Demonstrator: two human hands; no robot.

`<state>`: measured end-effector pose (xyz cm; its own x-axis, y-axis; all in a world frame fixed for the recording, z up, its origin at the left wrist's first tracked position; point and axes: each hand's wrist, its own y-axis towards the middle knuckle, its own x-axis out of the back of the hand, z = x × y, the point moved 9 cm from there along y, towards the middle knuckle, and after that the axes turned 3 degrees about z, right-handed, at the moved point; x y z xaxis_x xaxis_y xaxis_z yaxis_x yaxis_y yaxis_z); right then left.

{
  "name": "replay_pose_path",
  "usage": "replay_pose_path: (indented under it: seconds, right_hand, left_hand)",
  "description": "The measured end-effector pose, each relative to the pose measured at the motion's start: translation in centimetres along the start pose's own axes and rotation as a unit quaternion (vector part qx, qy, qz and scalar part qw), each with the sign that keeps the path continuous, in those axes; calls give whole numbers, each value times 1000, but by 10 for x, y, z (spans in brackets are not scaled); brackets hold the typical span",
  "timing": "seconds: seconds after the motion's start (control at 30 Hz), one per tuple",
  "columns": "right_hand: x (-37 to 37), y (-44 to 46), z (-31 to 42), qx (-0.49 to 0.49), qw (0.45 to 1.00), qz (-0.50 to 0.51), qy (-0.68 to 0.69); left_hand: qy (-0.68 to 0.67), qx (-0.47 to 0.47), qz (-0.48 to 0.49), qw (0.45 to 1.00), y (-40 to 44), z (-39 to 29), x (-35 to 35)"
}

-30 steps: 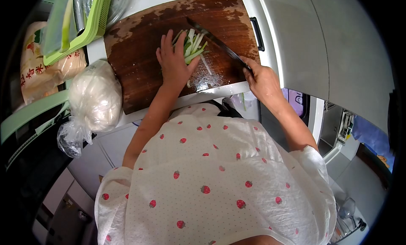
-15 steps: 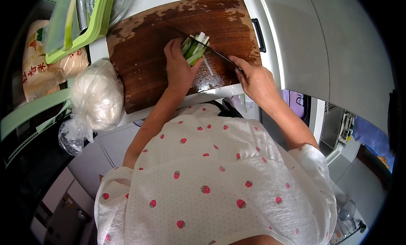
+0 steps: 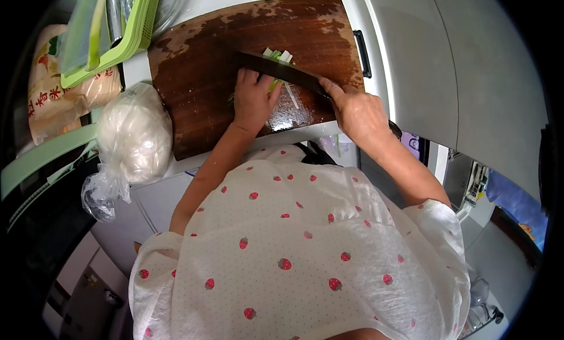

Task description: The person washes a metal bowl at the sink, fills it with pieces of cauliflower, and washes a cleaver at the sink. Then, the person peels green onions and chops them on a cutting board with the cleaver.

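My right hand point(image 3: 359, 114) is closed around the handle of a dark-bladed kitchen knife point(image 3: 282, 70). The blade points left across the wooden cutting board point(image 3: 197, 81), lying over a small bunch of cut scallions point(image 3: 286, 56). White ends show beyond the blade, and green parts show on my side of it. My left hand point(image 3: 252, 105) presses its curled fingers on the scallions, close to the blade. Part of the bunch is hidden by the knife and those fingers. One thin pale strip lies on the wet patch of board between my hands.
Left of the board sits a clear plastic bag point(image 3: 136, 131) with something white inside. Behind it are a printed yellowish bag point(image 3: 50, 99) and a green basket point(image 3: 141, 32) holding a long green stalk. A black handle point(image 3: 362, 53) is at the board's right edge.
The knife blade has tilted, so its broad side now shows and covers more of the scallions. My right hand has shifted slightly right and down; my left hand has moved slightly down.
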<state>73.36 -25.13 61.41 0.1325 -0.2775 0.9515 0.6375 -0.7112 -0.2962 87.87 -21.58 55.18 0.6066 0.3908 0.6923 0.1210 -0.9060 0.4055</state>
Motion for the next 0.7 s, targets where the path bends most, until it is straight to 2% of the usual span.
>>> replay_pose_path:
  seconds: [0.33, 0.5, 0.67, 0.7]
  right_hand:
    - [3, 13, 5, 21, 998, 35, -47]
    - [-14, 32, 0, -33, 989, 131, -57]
    - [-31, 59, 0, -36, 991, 126, -17]
    - [-33, 64, 4, -29, 992, 124, -5]
  left_hand:
    - [-2, -8, -24, 1000, 4, 4, 1]
    - [-11, 3, -17, 1000, 4, 5, -1]
    - [-17, -3, -36, 999, 5, 4, -2]
    - [-24, 17, -13, 999, 4, 8, -6]
